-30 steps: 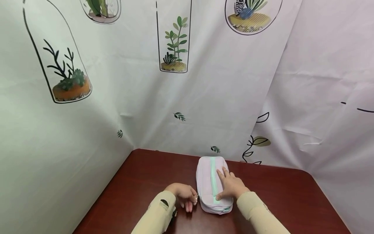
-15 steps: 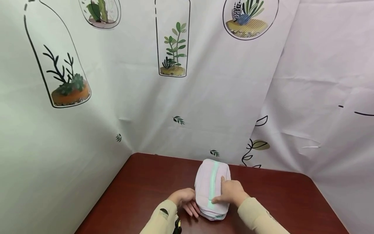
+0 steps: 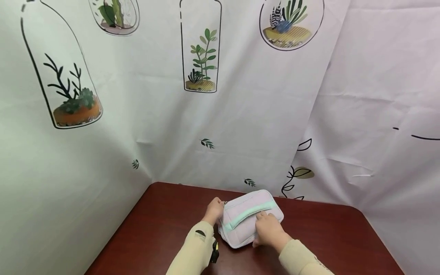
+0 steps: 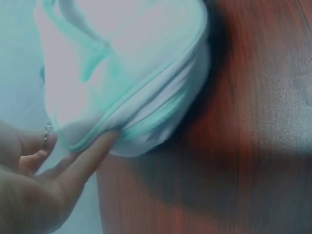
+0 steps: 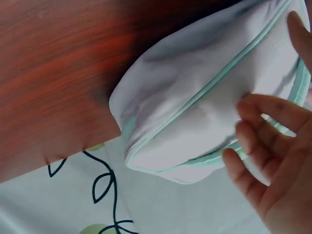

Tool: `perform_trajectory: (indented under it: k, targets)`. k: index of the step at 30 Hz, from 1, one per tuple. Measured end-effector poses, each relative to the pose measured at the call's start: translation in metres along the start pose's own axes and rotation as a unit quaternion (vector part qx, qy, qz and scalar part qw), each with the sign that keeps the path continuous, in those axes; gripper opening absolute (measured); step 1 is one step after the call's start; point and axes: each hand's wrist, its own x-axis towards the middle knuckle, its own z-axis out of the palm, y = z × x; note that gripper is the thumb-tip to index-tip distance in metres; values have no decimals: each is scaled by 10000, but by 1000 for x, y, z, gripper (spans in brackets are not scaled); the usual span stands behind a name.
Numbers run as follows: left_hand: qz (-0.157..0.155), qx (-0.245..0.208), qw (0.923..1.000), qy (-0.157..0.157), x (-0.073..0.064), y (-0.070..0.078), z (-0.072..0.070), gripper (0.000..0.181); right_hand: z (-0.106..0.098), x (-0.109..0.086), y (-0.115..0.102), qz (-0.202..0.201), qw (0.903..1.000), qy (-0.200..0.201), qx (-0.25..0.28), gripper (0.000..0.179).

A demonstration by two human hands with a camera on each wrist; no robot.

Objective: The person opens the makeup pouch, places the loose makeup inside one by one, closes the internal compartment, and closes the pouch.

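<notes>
A pale lilac zip pouch (image 3: 245, 238) with a mint-green handle strap and mint piping lies slanted on the dark red table (image 3: 330, 236). At its left end, my left hand (image 3: 214, 211) pinches a corner, with the thumb along the zipped side in the left wrist view. A small metal zipper pull (image 4: 47, 129) shows by those fingers. My right hand (image 3: 270, 229) is on the pouch's near right side, thumb low by the edge. Loosely bent fingertips rest against the top panel beside the strap (image 5: 219, 156) in the right wrist view.
White cloth with printed plants (image 3: 204, 65) hangs behind the table and along both sides. The pouch's far corner lies near the table's back edge (image 3: 203, 188). A dark strap (image 3: 214, 252) shows at my left sleeve.
The pouch has turned clockwise from near upright to a slant. My left hand has moved from its lower left side up to its left end; my right hand has stayed beside the strap.
</notes>
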Motion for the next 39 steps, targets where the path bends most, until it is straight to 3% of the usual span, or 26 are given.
perform_trajectory:
  k: [3, 6, 9, 11, 14, 17, 21, 25, 34, 39]
  targets:
    - [274, 412, 9973, 534, -1, -5, 1, 14, 7, 5, 7, -292, 9981, 499, 188, 44]
    - [407, 525, 9951, 733, -3, -13, 2, 13, 17, 10, 18, -250, 9935, 929, 615, 61]
    - [445, 529, 9955, 651, -4, -21, 4, 13, 29, 13, 28, 22, 9913, 668, 1138, 103]
    - [492, 492, 9962, 531, -4, -26, 5, 14, 35, 12, 34, 216, 9880, 249, 1507, 116]
    - [584, 542, 9965, 259, -4, -32, 3, 15, 42, 11, 38, 442, 9823, -85, 1816, 105]
    - [623, 1051, 9925, -25, -3, -35, -4, 17, 44, 10, 41, 619, 9834, -55, 1705, 84]
    - [747, 2056, 9757, -109, 0, -35, -17, 16, 39, 11, 43, 821, 9893, -23, 1210, 72]
    - [893, 2543, 9630, -4, 3, -31, -27, 12, 33, 13, 43, 1096, 9895, -131, 930, 66]
    - [1001, 2788, 9551, 47, 6, -26, -38, 10, 33, 21, 39, 1699, 9829, -162, 689, 70]
    - [1091, 2787, 9539, -214, 1, -24, -40, 15, 29, 22, 35, 1925, 9792, -274, 577, 70]
